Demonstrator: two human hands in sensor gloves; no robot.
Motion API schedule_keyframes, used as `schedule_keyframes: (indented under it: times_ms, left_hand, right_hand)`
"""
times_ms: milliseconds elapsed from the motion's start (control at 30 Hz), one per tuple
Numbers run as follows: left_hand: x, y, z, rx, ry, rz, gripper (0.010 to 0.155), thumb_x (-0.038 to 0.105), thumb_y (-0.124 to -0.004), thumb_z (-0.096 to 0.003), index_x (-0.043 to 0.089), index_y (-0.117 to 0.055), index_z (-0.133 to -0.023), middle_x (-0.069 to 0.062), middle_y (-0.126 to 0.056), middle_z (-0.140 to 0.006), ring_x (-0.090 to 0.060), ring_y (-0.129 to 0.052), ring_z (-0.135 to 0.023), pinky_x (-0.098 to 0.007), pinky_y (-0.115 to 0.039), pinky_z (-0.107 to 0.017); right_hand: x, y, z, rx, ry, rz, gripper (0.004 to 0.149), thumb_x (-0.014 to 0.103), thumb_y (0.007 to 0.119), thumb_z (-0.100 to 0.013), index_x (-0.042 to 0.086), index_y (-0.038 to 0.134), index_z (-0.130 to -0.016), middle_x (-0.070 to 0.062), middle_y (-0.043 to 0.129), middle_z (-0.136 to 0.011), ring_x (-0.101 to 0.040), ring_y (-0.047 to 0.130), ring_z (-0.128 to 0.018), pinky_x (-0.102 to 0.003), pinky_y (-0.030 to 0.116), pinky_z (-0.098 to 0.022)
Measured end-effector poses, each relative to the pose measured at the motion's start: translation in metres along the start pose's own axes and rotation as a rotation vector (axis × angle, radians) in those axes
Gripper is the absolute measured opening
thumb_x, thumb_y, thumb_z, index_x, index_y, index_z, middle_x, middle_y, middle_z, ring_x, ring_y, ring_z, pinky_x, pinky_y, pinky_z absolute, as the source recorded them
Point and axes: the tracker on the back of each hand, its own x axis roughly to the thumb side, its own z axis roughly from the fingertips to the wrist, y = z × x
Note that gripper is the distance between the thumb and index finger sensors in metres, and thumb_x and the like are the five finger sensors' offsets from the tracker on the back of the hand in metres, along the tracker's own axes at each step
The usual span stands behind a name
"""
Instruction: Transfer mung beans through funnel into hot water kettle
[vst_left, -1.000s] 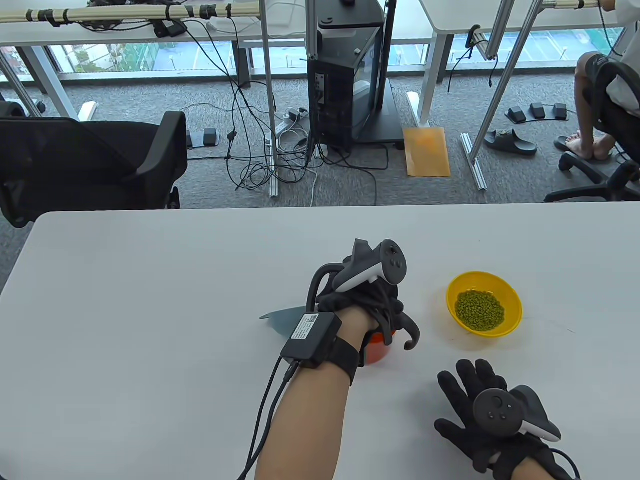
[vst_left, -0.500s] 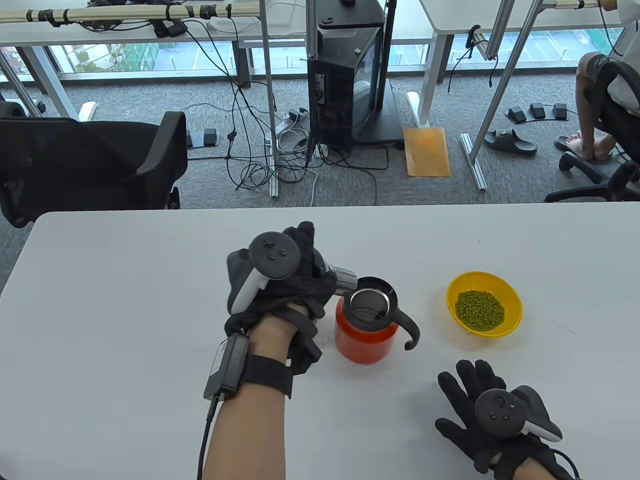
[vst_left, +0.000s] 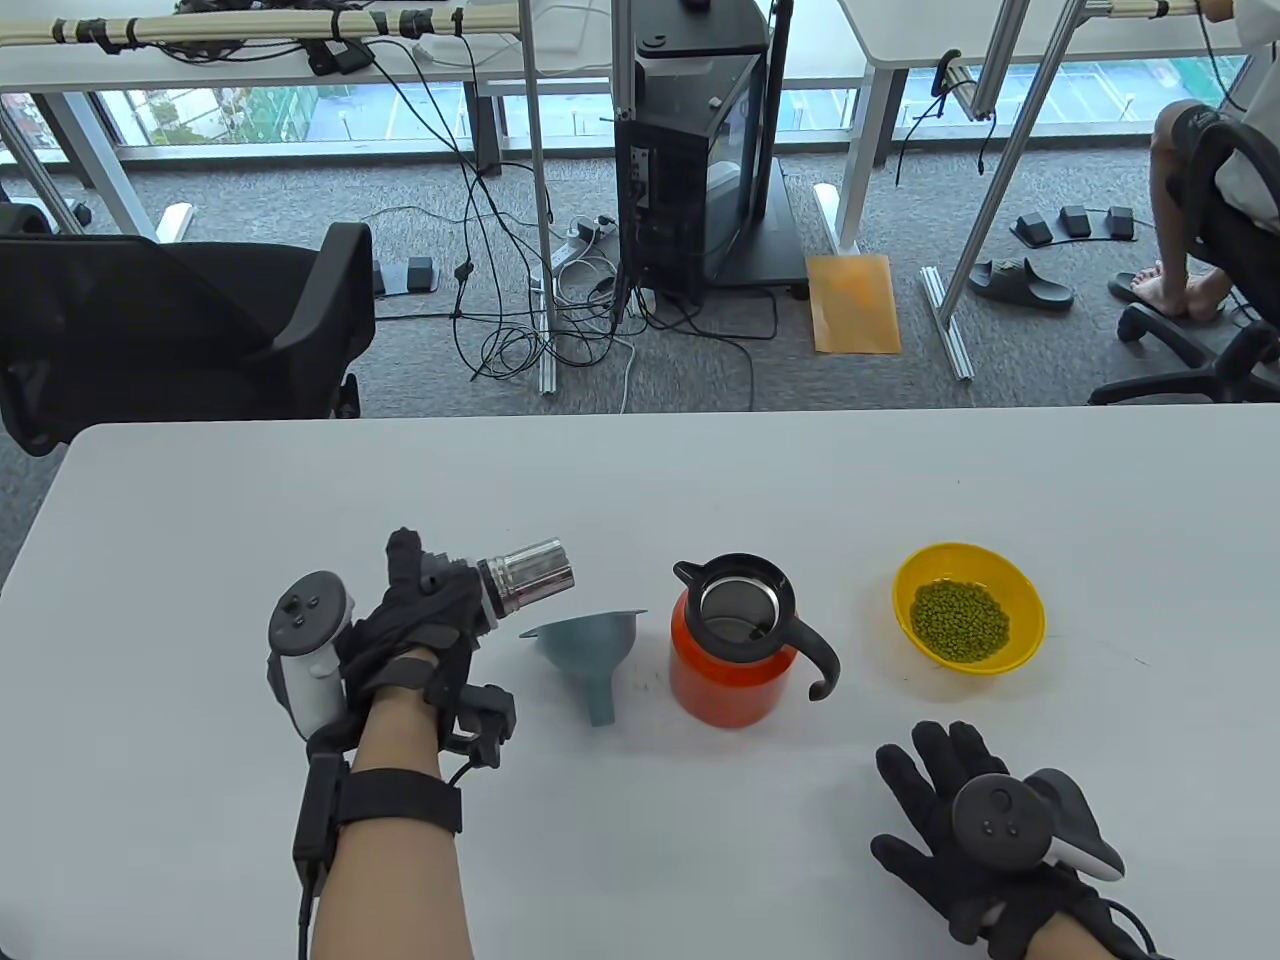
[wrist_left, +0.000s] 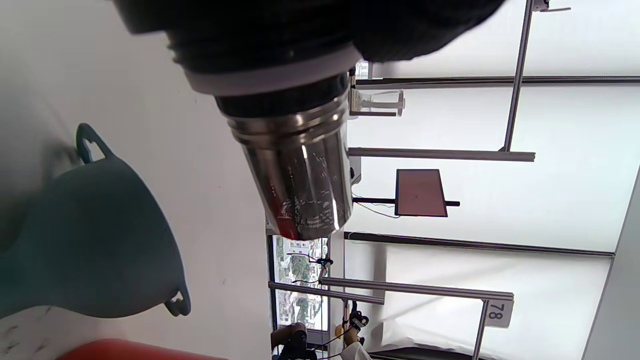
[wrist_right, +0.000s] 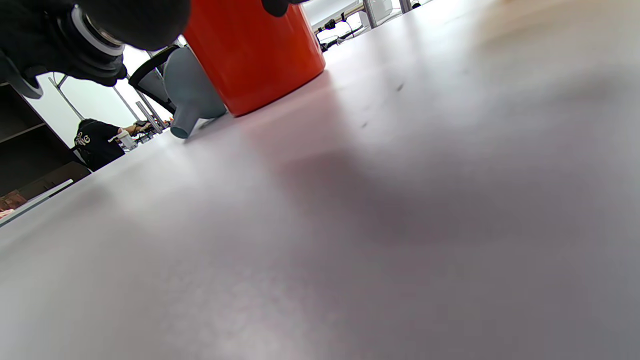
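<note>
Table view: the left hand (vst_left: 420, 625) grips the kettle's stopper (vst_left: 525, 577), its black cap inside the clenched fingers and its steel end pointing toward the table's right edge, held just above the tabletop. In the left wrist view the stopper (wrist_left: 295, 170) fills the upper middle, steel end free and black cap wrapped by the glove.

The funnel (vst_left: 590, 650) lies on its side just right of the stopper, wide mouth toward the far edge and spout toward the near edge. The kettle (vst_left: 735, 655), orange with a black rim and handle, stands upright just right of the funnel near the middle of the table (vst_left: 250, 520), its steel mouth uncovered. The yellow bowl (vst_left: 968, 608) of beans (vst_left: 958, 620) sits well to the right of the kettle, nearer the right edge.

The right hand (vst_left: 960, 830) rests palm down on the table by the near edge, fingers spread and released, holding nothing. The right wrist view shows the kettle (wrist_right: 250, 50) and the funnel (wrist_right: 190, 95) from low over the tabletop.
</note>
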Motion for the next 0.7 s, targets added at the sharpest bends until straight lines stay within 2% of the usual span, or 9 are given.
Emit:
schedule_keyframes:
  times_ms: [100,233,433,600,700]
  left_hand:
    - [-0.026,0.022,0.003,0.057,0.018,0.093,0.086,0.037,-0.074,-0.0470,0.020,-0.013,-0.105,-0.020,-0.019,-0.111,-0.053,-0.030,-0.106,-0.066,-0.044,-0.073]
    - [-0.057,0.041,0.008,0.124,0.050,0.184,0.088,0.038,-0.075,-0.0469,0.020,-0.011,-0.105,-0.019,-0.023,-0.112,-0.052,-0.035,-0.106,-0.066,-0.048,-0.073]
    - [-0.092,0.057,0.011,0.157,0.062,0.260,0.087,0.037,-0.076,-0.0464,0.020,-0.014,-0.105,-0.019,-0.028,-0.111,-0.054,-0.044,-0.104,-0.065,-0.056,-0.072]
    - [-0.111,0.064,0.013,0.241,0.123,0.227,0.081,0.034,-0.082,-0.0462,0.018,-0.026,-0.103,-0.018,-0.040,-0.108,-0.053,-0.057,-0.101,-0.062,-0.065,-0.070]
    - [-0.115,0.066,0.014,0.264,0.100,0.241,0.084,0.034,-0.085,-0.0454,0.017,-0.025,-0.103,-0.018,-0.043,-0.106,-0.049,-0.064,-0.099,-0.058,-0.070,-0.069]
  right_hand:
    - [0.000,0.001,0.000,0.009,0.002,-0.003,0.087,0.058,0.060,-0.054,0.008,0.018,-0.112,-0.030,-0.006,-0.102,-0.059,-0.012,-0.083,-0.078,0.011,-0.054]
    - [0.001,0.001,0.000,0.020,-0.010,-0.021,0.088,0.059,0.059,-0.054,0.007,0.018,-0.112,-0.030,-0.006,-0.102,-0.060,-0.009,-0.085,-0.078,0.011,-0.054]
    - [0.001,0.002,-0.001,0.016,-0.014,-0.013,0.088,0.059,0.059,-0.054,0.007,0.018,-0.112,-0.030,-0.006,-0.102,-0.059,-0.009,-0.085,-0.078,0.011,-0.054]
    - [0.001,0.004,-0.003,0.027,-0.014,-0.008,0.087,0.059,0.060,-0.054,0.007,0.018,-0.112,-0.030,-0.006,-0.102,-0.059,-0.009,-0.085,-0.078,0.011,-0.054]
    - [0.002,0.004,-0.003,0.027,-0.013,-0.006,0.088,0.058,0.060,-0.054,0.007,0.018,-0.112,-0.031,-0.006,-0.102,-0.059,-0.009,-0.085,-0.078,0.011,-0.054]
